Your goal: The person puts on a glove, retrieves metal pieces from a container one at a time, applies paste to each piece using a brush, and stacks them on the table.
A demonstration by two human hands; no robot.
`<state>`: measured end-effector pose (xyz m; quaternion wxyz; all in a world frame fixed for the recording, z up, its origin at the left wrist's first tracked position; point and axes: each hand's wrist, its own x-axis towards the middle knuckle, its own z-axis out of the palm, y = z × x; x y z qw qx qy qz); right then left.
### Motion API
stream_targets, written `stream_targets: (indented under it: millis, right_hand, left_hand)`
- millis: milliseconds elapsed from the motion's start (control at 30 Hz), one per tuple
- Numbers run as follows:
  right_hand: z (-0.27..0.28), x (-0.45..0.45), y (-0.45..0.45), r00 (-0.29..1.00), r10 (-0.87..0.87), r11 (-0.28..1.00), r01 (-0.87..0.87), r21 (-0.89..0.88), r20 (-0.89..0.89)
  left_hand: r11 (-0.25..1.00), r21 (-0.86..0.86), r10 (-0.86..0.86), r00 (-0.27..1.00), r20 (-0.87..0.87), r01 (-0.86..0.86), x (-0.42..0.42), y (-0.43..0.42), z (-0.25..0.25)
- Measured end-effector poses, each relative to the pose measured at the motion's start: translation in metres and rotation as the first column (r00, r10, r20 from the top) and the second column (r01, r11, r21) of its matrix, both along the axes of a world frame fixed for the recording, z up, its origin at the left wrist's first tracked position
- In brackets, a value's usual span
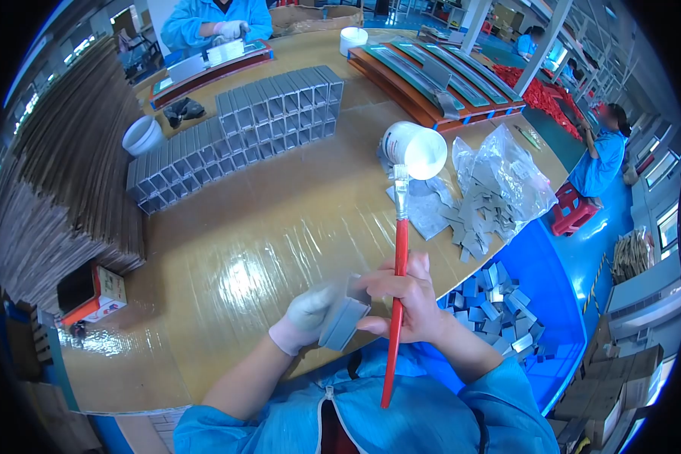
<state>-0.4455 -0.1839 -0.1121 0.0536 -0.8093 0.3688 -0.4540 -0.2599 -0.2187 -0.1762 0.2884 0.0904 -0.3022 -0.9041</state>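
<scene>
My left hand (309, 313), in a white glove, grips a small grey box piece (345, 324) close to my body at the table's near edge. My right hand (410, 301) is bare and has a paintbrush with a red handle (397, 318) held between its fingers. The brush's bristles point up and away from me. Thumb and fingertips of that same hand reach the right side of the grey piece; blur hides whether they press on it. Beyond the bristles, a white tub (425, 151) stands on a grey cloth (420, 208).
Stacked open grey boxes (280, 106) form a row across the table (242, 227). A clear bag (507, 174) with grey flat pieces lies right. Below it, a blue bin (564, 303) holds several grey pieces. Cardboard sheets (68, 166) rise at left. A co-worker (212, 23) sits opposite.
</scene>
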Motion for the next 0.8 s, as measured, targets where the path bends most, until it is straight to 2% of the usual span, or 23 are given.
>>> stream_targets:
  millis: [267, 400, 467, 500, 567, 600, 667, 733, 800]
  right_hand:
    - [0.008, 0.0, 0.001, 0.999, 0.017, 1.0, -0.017, -0.017, -0.033]
    - [0.008, -0.007, 0.004, 0.995, 0.047, 0.998, -0.044, -0.042, 0.091]
    - [0.0, -0.011, 0.004, 0.971, 0.006, 0.995, 0.018, -0.099, 0.238]
    - [-0.004, -0.013, 0.004, 0.97, 0.019, 0.994, 0.009, -0.113, 0.242]
    - [-0.013, -0.02, 0.004, 0.932, -0.014, 0.994, 0.051, -0.092, 0.361]
    - [-0.019, -0.025, 0.007, 0.939, -0.061, 0.993, 0.092, -0.075, 0.339]
    - [-0.033, -0.03, 0.01, 0.944, -0.083, 0.991, 0.113, -0.077, 0.32]
    - [-0.045, -0.032, 0.013, 0.937, -0.202, 0.974, 0.222, -0.038, 0.284]
    - [-0.057, -0.037, 0.018, 0.948, -0.217, 0.972, 0.231, -0.037, 0.231]
  left_hand:
    - [1.0, 0.021, -0.019, 0.998, -0.065, 0.02, 0.003, -0.002, -0.013]
    - [0.995, 0.016, -0.093, 0.965, -0.246, 0.1, 0.007, -0.007, -0.028]
    - [0.995, 0.022, -0.085, 0.967, -0.239, 0.093, 0.008, -0.006, -0.028]
    - [0.995, 0.036, -0.08, 0.969, -0.236, 0.091, 0.007, -0.006, -0.027]
    - [0.995, 0.059, -0.062, 0.971, -0.23, 0.077, 0.009, -0.01, -0.021]
    - [0.998, 0.041, -0.047, 0.973, -0.227, 0.057, 0.011, -0.013, -0.012]
    - [0.996, -0.009, 0.09, 0.993, -0.074, -0.091, 0.018, -0.015, 0.02]
    - [0.973, -0.067, 0.227, 0.971, 0.07, -0.223, 0.02, -0.018, 0.05]
    - [0.959, -0.133, 0.267, 0.954, 0.139, -0.249, 0.043, -0.032, 0.07]
